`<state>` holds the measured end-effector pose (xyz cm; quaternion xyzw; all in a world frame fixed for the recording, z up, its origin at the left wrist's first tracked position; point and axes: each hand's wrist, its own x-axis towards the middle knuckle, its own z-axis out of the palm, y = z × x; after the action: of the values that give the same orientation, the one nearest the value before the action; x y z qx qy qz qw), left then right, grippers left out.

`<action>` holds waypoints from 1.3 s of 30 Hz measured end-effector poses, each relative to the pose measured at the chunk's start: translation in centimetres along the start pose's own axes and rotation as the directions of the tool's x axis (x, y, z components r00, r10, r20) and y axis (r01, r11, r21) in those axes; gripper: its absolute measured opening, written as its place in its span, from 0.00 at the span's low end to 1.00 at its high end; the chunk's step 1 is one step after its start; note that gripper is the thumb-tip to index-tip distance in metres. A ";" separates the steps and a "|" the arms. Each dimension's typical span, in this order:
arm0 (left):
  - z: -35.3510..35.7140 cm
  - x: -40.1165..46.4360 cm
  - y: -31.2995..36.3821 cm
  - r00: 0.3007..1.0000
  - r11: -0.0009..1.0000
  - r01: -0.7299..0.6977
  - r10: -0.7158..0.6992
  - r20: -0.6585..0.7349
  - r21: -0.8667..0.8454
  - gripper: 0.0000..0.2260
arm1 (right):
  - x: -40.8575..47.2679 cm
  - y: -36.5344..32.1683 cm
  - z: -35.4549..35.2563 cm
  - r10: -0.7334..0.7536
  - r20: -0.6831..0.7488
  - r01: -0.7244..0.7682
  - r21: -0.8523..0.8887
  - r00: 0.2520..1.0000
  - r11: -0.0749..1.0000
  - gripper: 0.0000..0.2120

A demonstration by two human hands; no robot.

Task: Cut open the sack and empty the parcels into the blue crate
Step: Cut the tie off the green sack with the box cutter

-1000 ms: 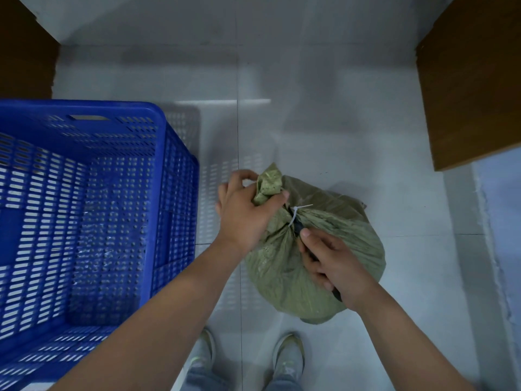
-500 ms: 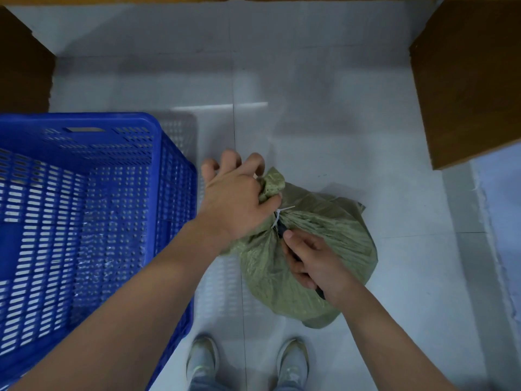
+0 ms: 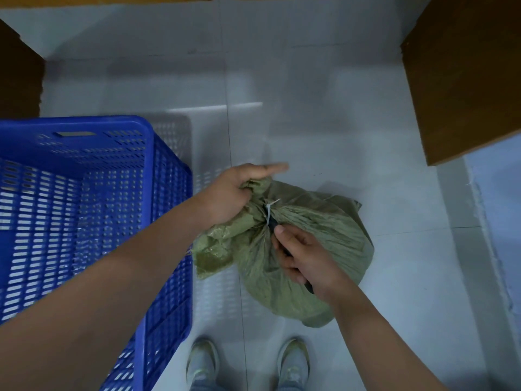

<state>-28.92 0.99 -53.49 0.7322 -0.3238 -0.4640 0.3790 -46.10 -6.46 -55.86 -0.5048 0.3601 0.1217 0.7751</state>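
Note:
A green woven sack [image 3: 318,249] lies on the tiled floor, its neck bunched and bound by a white zip tie [image 3: 269,211]. My left hand [image 3: 236,193] grips the bunched neck above the tie, index finger stretched out. My right hand [image 3: 304,258] is closed around a dark-handled cutting tool [image 3: 273,223] whose tip sits right at the tie; most of the tool is hidden in my fist. The blue perforated crate [image 3: 158,193] stands to the left of the sack. No parcels show.
A brown wooden cabinet [image 3: 462,80] stands at the back right and dark furniture [image 3: 17,77] at the back left. My two shoes [image 3: 245,365] are on the white floor tiles just below the sack.
My left hand has shifted its grip on the sack's neck, pulling it left so loose fabric hangs below. The right hand stays with the tool at the tie.

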 end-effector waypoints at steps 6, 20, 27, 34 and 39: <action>0.0 0.3 -0.2 0.996 0.993 0.092 -0.092 -0.008 -0.068 0.24 | -0.3 0.0 -0.3 -0.008 0.033 0.008 0.004 0.999 1.000 0.15; 0.6 0.8 0.5 0.986 0.986 0.165 -0.165 0.020 0.004 0.04 | -0.4 0.0 -0.4 -0.013 0.016 0.014 -0.030 1.000 0.999 0.15; 1.4 0.5 0.2 0.961 0.911 0.264 -0.276 0.008 -0.317 0.05 | -1.6 0.3 -0.3 -0.104 -0.073 0.098 -0.079 0.992 0.992 0.15; 2.8 0.0 -0.2 0.962 0.882 0.268 -0.268 0.055 -0.388 0.08 | -2.4 1.3 -0.7 -0.196 -0.125 0.173 -0.173 0.973 0.970 0.20; 4.6 -0.9 -0.6 0.961 0.805 0.257 -0.272 0.051 -0.535 0.10 | -3.3 1.9 -1.2 -0.291 -0.163 0.230 -0.316 0.943 0.920 0.16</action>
<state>-33.44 0.88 -54.85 0.6410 -0.0704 -0.5739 0.5048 -50.01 -6.01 -55.20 -0.6673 0.3458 0.0159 0.6595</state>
